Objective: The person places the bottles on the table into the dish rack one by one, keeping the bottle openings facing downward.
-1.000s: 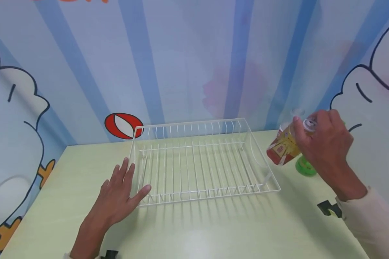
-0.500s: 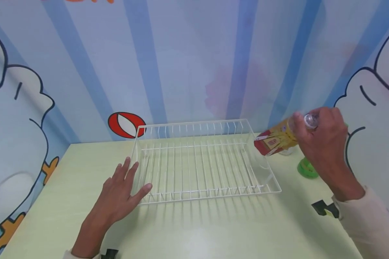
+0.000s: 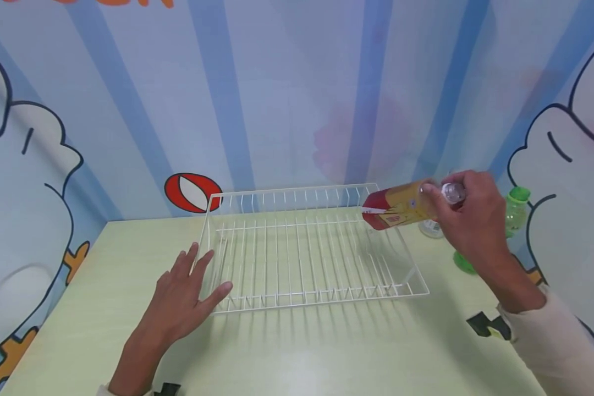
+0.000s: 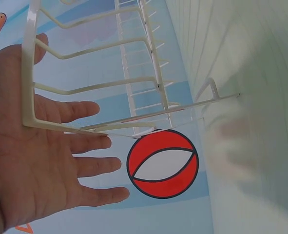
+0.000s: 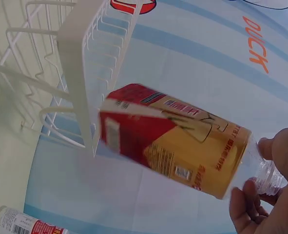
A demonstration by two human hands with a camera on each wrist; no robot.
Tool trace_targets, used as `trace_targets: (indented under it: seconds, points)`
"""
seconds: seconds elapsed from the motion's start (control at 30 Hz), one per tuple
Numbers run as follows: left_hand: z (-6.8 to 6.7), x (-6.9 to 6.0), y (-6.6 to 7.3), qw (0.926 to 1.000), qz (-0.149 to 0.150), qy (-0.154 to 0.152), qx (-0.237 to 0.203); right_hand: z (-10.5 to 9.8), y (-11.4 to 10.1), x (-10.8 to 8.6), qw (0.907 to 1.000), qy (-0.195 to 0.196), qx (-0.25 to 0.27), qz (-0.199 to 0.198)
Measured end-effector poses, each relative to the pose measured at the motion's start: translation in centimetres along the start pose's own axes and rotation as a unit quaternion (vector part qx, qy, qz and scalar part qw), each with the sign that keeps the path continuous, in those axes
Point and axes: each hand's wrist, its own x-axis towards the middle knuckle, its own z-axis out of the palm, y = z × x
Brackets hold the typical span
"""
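Observation:
My right hand (image 3: 475,214) grips an uncapped plastic bottle (image 3: 401,204) by its neck. A red and yellow label wraps the bottle, which is tilted with its base to the left, over the right end of a white wire rack (image 3: 302,304). In the right wrist view, thumb and fingers close round the clear neck of the bottle (image 5: 178,141). My left hand (image 3: 178,297) lies at the rack's left front corner, its fingers straight and spread. The left wrist view has the palm of the left hand (image 4: 31,161) against the rack's corner, with no grip on the wire.
A green bottle (image 3: 517,209) stands right of my right hand, partly hidden behind the wrist. Another clear bottle with a red and white label (image 5: 31,224) stands behind the rack's right side. A painted wall (image 3: 287,99) rises behind the pale table (image 3: 297,357).
My right hand has carried the bottle leftward, from right of the rack to over its right end, and the bottle has tipped closer to level. The left hand stays in place.

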Motion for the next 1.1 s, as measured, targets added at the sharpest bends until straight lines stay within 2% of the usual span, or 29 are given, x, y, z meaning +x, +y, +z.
trace_targets:
  seconds: [0.1, 0.27, 0.37, 0.5, 0.63, 0.7, 0.9, 1.1]
  points:
    - [0.0, 0.0, 0.1, 1.0, -0.002, 0.001, -0.002, 0.1, -0.3, -0.2, 0.9999, -0.003, 0.014, -0.003]
    - [0.0, -0.1, 0.1, 1.0, -0.002, 0.001, -0.002, 0.2, -0.8, 0.0, 0.9965, 0.032, 0.076, 0.01]
    - [0.1, -0.1, 0.1, 1.0, -0.003, 0.003, -0.001, 0.3, -0.9, 0.1, 0.9887, 0.057, 0.139, 0.01]
    - [0.2, -0.1, 0.0, 1.0, -0.005, 0.002, -0.001, 0.6, -1.1, 0.3, 0.9758, 0.078, 0.204, -0.012]
    - [0.0, 0.0, 0.0, 1.0, 0.0, 0.007, 0.001, 0.9, -1.6, 0.4, 0.9675, 0.095, 0.233, -0.028]
    - [-0.1, 0.0, 0.1, 0.9999, 0.003, 0.016, 0.002, 1.0, -1.9, 0.4, 0.9661, 0.096, 0.237, -0.036]
    - [-0.5, 0.1, 0.6, 0.998, 0.032, 0.054, 0.008, 1.3, -2.9, 0.3, 0.9727, 0.097, 0.195, -0.081]
    - [-0.8, 0.5, 2.0, 0.993, 0.065, 0.098, 0.012, 1.7, -3.9, 0.1, 0.9751, 0.082, 0.184, -0.093]
